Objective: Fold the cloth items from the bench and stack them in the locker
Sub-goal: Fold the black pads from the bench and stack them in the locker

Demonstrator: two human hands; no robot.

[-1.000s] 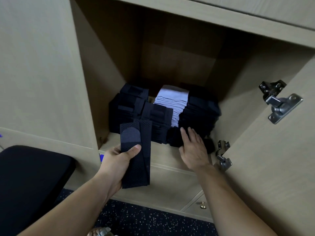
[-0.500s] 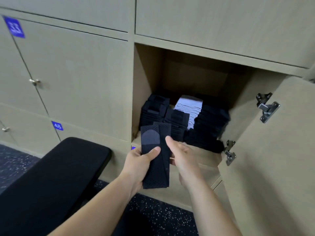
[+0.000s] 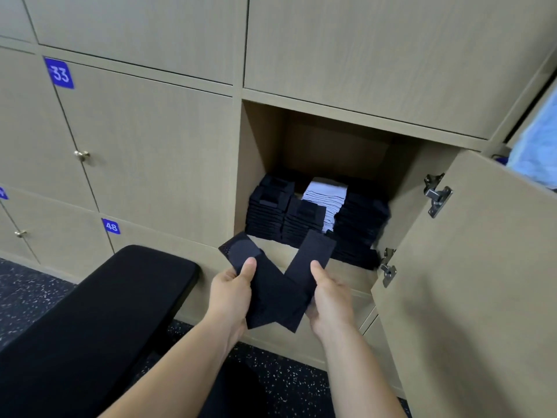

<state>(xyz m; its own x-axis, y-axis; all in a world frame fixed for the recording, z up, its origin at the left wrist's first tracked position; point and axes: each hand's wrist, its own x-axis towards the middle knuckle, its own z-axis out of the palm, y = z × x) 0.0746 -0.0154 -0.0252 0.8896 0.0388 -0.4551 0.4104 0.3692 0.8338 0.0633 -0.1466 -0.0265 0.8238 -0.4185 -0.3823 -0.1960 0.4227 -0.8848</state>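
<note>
Head view: both hands are raised in front of the open locker (image 3: pixel 260 164), holding dark cloth (image 3: pixel 271 300) that spreads upward in a V. The left hand (image 3: pixel 230 292) grasps the left arm of the V, thumb pressed on its front, the other fingers curled behind and out of sight. This arm ends in a greyer patch (image 3: pixel 242 247) at its top. The right hand (image 3: pixel 330 297) pinches the right arm of the V in the same way, thumb on front and fingers wrapped under. The two arms overlap at the bottom between the wrists; I cannot tell whether this is one piece or two.

Inside the locker, folded dark stacks (image 3: pixel 268 211) sit side by side on its floor, with a pale stack (image 3: pixel 327 194) between them toward the back. The cloth is held just outside the opening, below and in front of the stacks, touching none of them.

The locker door (image 3: pixel 470 282) stands open at the right, with two metal hinges (image 3: pixel 437 194) on its inner edge. A padded black surface (image 3: pixel 105 312) lies at the lower left, over a dark speckled floor (image 3: pixel 27 285). Closed doors at the left bear blue number tags, 33 (image 3: pixel 59 73) and 48 (image 3: pixel 111 226).
</note>
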